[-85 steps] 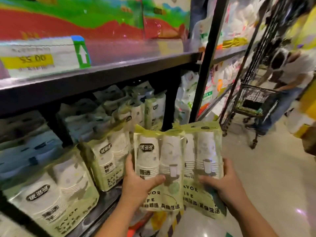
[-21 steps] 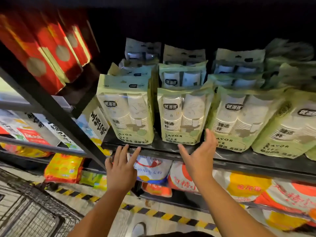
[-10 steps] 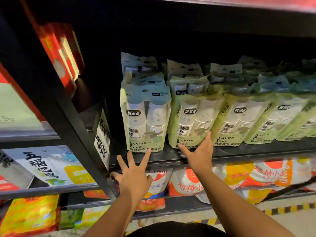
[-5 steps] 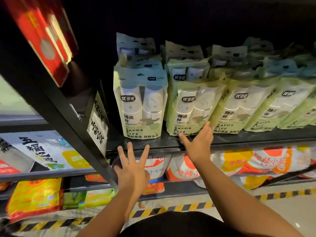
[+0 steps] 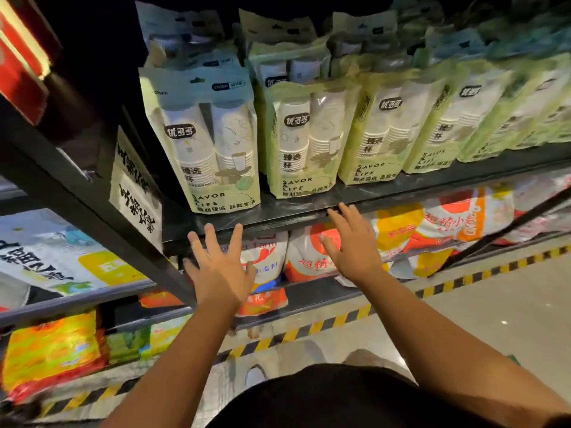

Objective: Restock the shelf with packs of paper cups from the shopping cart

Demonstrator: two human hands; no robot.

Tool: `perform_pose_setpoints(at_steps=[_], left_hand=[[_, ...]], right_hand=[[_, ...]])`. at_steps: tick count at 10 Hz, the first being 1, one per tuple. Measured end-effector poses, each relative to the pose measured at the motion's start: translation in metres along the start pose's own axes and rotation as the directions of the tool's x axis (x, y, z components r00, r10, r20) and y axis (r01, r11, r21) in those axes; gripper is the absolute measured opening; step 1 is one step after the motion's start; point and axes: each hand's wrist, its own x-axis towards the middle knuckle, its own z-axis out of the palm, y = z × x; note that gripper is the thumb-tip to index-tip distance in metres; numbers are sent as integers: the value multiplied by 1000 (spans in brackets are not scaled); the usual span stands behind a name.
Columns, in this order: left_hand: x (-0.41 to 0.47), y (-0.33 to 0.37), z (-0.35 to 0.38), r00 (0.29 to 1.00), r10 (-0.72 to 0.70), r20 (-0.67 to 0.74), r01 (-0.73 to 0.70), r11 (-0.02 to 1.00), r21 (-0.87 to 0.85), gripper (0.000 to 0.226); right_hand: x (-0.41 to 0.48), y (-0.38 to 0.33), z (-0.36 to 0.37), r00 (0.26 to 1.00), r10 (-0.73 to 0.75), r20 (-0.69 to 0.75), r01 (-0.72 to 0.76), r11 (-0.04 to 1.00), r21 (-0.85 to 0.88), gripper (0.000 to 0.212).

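Several green-and-white packs of paper cups stand in a row on the dark shelf [image 5: 386,193]. The leftmost front pack [image 5: 205,143] stands upright, and a second pack [image 5: 304,140] stands just right of it. My left hand [image 5: 221,264] hovers below the shelf's front edge, fingers spread, holding nothing. My right hand [image 5: 350,242] is also spread and empty, its fingertips just under the shelf edge below the second pack. Neither hand touches a pack. The shopping cart is out of view.
A black slanted upright [image 5: 92,223] with a white sign [image 5: 136,193] borders the shelf on the left. Orange and white bags [image 5: 445,223] fill the shelf below. Yellow bags [image 5: 52,350] lie lower left. Striped yellow-black tape [image 5: 463,282] marks the floor.
Both hands have drawn back and down from the packs on the shelf; the right hand no longer touches the second pack. The view has shifted closer to the shelf.
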Motion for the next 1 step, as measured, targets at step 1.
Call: perform_pose_setpoints(at_steps=[1], left_hand=[[-8, 10, -2, 999, -33, 35, 32, 998, 50, 81]], right_hand=[[-10, 29, -6, 998, -59, -20, 59, 998, -9, 60]])
